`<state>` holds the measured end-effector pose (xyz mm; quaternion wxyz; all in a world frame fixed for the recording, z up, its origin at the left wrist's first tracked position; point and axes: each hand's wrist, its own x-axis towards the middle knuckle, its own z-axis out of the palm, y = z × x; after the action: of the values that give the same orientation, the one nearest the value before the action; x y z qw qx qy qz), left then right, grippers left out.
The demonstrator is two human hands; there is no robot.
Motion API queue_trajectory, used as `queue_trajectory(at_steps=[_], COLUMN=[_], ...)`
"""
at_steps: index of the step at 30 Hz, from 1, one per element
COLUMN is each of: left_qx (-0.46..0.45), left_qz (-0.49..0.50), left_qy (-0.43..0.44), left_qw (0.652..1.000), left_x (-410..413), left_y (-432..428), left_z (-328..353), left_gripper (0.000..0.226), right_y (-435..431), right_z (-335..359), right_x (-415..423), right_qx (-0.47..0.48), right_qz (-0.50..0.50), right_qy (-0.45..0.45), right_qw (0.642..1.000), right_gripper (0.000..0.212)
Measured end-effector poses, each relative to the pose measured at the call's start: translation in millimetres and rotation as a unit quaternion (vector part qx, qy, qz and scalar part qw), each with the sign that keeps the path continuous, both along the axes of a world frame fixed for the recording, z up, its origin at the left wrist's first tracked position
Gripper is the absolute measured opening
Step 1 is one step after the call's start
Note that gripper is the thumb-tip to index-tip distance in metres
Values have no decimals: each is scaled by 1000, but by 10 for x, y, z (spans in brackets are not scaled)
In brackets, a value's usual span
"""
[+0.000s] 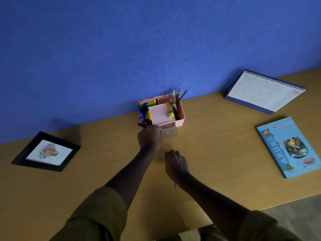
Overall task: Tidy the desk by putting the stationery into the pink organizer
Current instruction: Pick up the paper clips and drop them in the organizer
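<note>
Our left hand grips the clear plastic drawer of the pink organizer while our right hand pinches wire paper clips.

- You face a plain blue wall that runs along the desk's far edge.
- The desk is tan, with a faint wood grain.
- Off the desk's near right corner you see a patch of pale grey floor.
- On the desk's left sits a black frame. At its far right is a calendar, with a blue book nearer you.
- The light is dim, with a soft shadow behind the frame.
</note>
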<state>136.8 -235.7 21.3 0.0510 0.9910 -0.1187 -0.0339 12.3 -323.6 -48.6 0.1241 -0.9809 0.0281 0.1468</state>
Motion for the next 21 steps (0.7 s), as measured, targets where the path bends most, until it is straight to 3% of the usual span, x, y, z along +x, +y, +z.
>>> queue_trajectory(at_steps=[12, 21], left_qx=[-25, -214], left_qz=[2, 116], left_qy=[-9, -73], left_qw=[1000, 967], left_x=[6, -420], left_y=[41, 311], left_z=[-102, -24], left_gripper=[24, 20], right_y=[-102, -398], right_z=[-100, -63], right_x=[-61, -161], right_qx=[75, 180], right_qz=[-63, -84], right_qy=[-28, -68], right_qw=[995, 978], right_gripper=[12, 13])
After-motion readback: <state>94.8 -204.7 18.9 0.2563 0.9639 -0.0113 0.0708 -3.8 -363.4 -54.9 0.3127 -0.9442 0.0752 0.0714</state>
